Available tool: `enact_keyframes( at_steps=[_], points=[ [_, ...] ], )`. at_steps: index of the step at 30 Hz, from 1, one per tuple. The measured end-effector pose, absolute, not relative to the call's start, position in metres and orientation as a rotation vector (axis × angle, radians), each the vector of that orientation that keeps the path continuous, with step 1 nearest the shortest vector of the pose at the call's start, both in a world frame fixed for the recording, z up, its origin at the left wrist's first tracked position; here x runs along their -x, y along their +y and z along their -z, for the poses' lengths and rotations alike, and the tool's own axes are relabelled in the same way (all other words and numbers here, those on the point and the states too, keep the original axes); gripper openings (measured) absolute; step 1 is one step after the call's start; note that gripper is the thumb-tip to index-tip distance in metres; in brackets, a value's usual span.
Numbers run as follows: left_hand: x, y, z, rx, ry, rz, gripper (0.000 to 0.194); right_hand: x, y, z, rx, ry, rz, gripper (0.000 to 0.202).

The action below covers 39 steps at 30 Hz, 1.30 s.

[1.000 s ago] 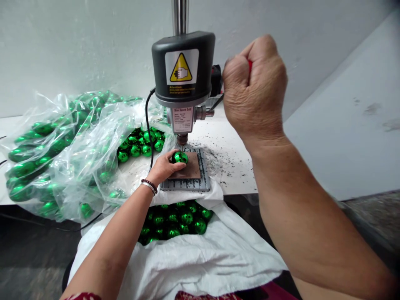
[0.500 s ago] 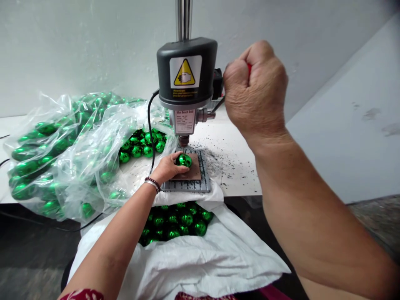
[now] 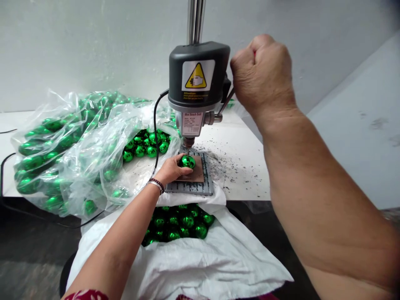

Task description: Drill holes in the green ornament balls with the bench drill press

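Between the thumb and fingers of my left hand [image 3: 173, 168] is a shiny green ball ornament [image 3: 188, 161]. The ball rests on a brown board [image 3: 198, 173] on the grey slotted base [image 3: 206, 189] of a mini bench drill [image 3: 198, 79]. Directly above the ball is the drill's chuck [image 3: 188, 142]; whether the bit touches the ball I cannot tell. My right hand [image 3: 264, 77] is wrapped in a fist round the drill's feed lever [image 3: 226, 102], at the upper right. A bit of red shows between its fingers.
Clear plastic bags [image 3: 84, 146] of green balls fill the table's left side. More green balls [image 3: 179, 223] lie in a white cloth sack [image 3: 200, 266] below the table's front edge. Dark shavings [image 3: 225, 166] litter the white tabletop [image 3: 250, 146]. A black cable [image 3: 155, 129] hangs beside the drill.
The whole view has shifted, so the drill sits farther right. My left hand still holds the ball on the board, and my right hand stays on the lever.
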<state>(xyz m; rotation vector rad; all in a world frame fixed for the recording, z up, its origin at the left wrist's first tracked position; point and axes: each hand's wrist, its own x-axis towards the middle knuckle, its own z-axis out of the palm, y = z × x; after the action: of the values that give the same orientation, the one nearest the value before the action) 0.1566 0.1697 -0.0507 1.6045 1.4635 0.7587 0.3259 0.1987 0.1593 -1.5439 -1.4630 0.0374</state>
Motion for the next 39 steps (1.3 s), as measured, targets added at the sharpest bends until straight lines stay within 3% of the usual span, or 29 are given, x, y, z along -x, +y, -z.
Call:
enact_keyframes(
  at_steps=[13,26,39],
  points=[
    [-0.156,0.172,0.045,-1.627,1.47,-0.697,0.068,-0.338,0.156,-0.089,1.066,-1.518,0.211,0.019],
    [-0.151,0.176,0.042,-1.63,1.477,-0.604,0.081,-0.341,0.153,-0.075,1.048,-1.517,0.289,0.019],
    [-0.148,0.178,0.051,-1.657,1.42,-0.644,0.08,-0.341,0.147,-0.049,1.006,-1.452,0.35,0.012]
  ],
)
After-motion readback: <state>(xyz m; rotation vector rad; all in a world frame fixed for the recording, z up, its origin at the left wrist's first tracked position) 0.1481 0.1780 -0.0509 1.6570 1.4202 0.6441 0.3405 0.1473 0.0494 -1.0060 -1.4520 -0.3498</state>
